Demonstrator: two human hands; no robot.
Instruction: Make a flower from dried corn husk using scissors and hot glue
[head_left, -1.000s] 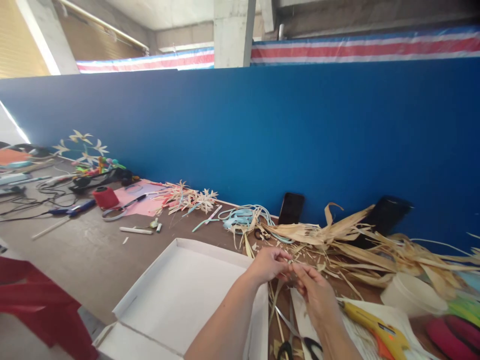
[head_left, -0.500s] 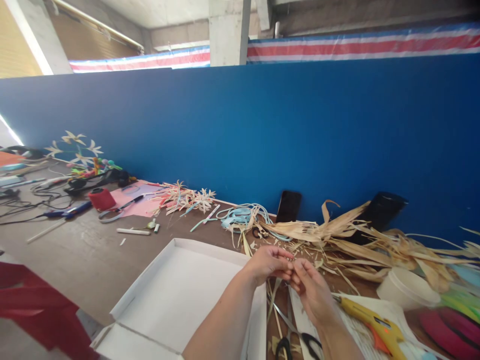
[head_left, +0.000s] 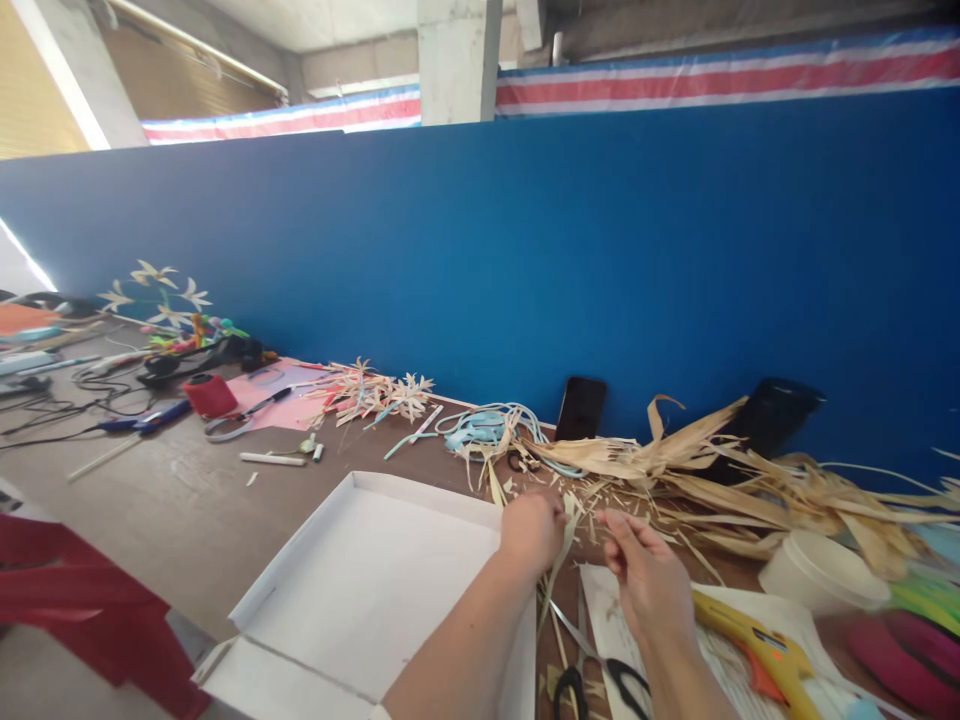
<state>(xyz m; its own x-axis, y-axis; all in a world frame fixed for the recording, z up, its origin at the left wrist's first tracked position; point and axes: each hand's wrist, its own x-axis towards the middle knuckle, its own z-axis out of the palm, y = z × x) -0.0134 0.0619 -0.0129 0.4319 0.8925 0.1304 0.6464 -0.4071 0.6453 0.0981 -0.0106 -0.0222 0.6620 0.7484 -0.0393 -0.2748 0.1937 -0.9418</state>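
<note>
My left hand (head_left: 531,535) is closed with its back toward me, above the right edge of the white box (head_left: 375,570). A pale husk strip (head_left: 561,550) runs down beside it; whether the fingers hold it I cannot tell. To the right, my right hand (head_left: 649,575) pinches thumb and forefinger together, and anything between them is too small to make out. The two hands are apart. Below them lie black-handled scissors (head_left: 592,655). Dry corn husks (head_left: 720,470) and small scraps spread behind the hands.
A yellow glue gun (head_left: 765,645) rests on paper at the right, near a white cup (head_left: 821,572). A phone (head_left: 581,408) leans on the blue partition (head_left: 480,260). Blue cord (head_left: 487,428), husk flowers (head_left: 409,395) and a red thread spool (head_left: 210,396) lie farther left.
My hands, with fingertips together before, have separated: the left turned and drew left, the right moved slightly right. The pale husk strip between them shows more now.
</note>
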